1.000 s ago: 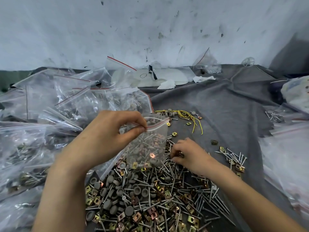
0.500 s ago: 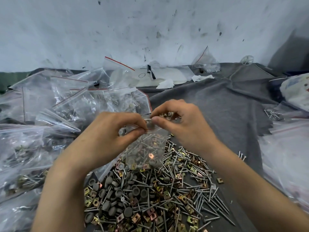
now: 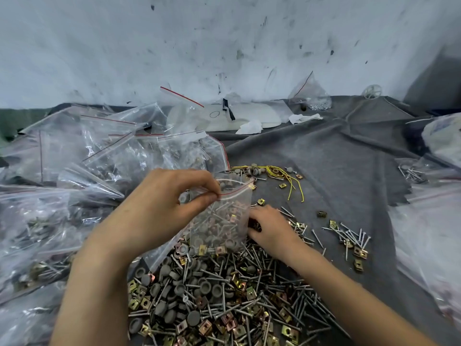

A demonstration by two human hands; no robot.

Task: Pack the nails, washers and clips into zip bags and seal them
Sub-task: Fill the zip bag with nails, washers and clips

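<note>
Left hand (image 3: 162, 208) pinches open zip bag (image 3: 222, 221) upright; right hand (image 3: 269, 227), beside its base, fingers curled into loose hardware pile (image 3: 224, 295).

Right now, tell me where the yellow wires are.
In the head view, the yellow wires lie on the grey cloth centre-right, just beyond the zip bag held by the left hand, beside a few loose washers.

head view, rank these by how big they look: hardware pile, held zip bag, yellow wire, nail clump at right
1. hardware pile
2. held zip bag
3. yellow wire and nail clump look about alike; the wire lies farther from the camera, so no ranking between them
</note>
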